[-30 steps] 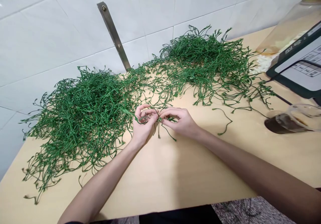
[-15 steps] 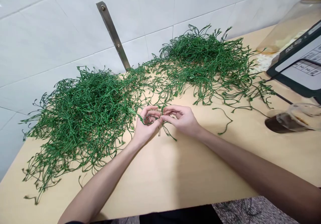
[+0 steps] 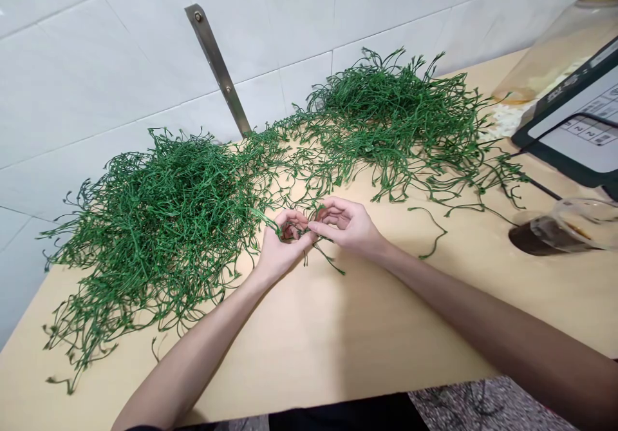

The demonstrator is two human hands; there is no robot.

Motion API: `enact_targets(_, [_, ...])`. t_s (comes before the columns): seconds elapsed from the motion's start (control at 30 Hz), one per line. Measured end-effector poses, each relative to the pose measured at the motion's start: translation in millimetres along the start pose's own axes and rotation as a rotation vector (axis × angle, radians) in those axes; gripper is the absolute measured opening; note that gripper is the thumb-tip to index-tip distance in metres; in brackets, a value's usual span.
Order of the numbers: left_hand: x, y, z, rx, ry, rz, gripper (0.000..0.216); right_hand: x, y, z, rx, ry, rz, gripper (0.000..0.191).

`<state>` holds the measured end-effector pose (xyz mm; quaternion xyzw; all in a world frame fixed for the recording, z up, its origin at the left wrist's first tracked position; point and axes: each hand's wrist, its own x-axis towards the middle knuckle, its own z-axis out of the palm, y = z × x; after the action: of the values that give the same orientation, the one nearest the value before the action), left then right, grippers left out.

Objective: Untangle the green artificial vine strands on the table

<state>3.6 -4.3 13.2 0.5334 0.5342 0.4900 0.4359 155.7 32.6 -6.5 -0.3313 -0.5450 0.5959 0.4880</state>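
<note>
Well left of the cup (image 3: 535,236), we pinch green strands (image 3: 273,225) with our left hand (image 3: 282,244) and right hand (image 3: 351,228); light, even fingertip pressure should keep them from slipping or creasing. Nearer us than the cup, the table (image 3: 290,354) gives elbow room down to its front edge.

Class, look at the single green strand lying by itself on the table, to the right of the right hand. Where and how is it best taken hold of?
Pinch the single green strand at its bend, probably from above with thumb and fingertip. It is thin and lies on the table, apart from the pile of strands behind it; nothing covers the bend, which sits between its two ends.
</note>
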Motion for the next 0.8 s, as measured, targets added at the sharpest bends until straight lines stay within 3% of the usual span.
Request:
enact_targets(0.57, [1.1, -7.3, -1.4, -0.013, -0.042, 0.010, 0.028, -0.7, -3.3, -0.3, 0.000, 0.020, -0.028, 0.037])
enact_targets(0.8, [1.4, -9.2, -3.5, -0.035, -0.016, -0.001, 0.025, 0.5, -0.5, -1.4, 0.021, 0.001, 0.034, 0.037])
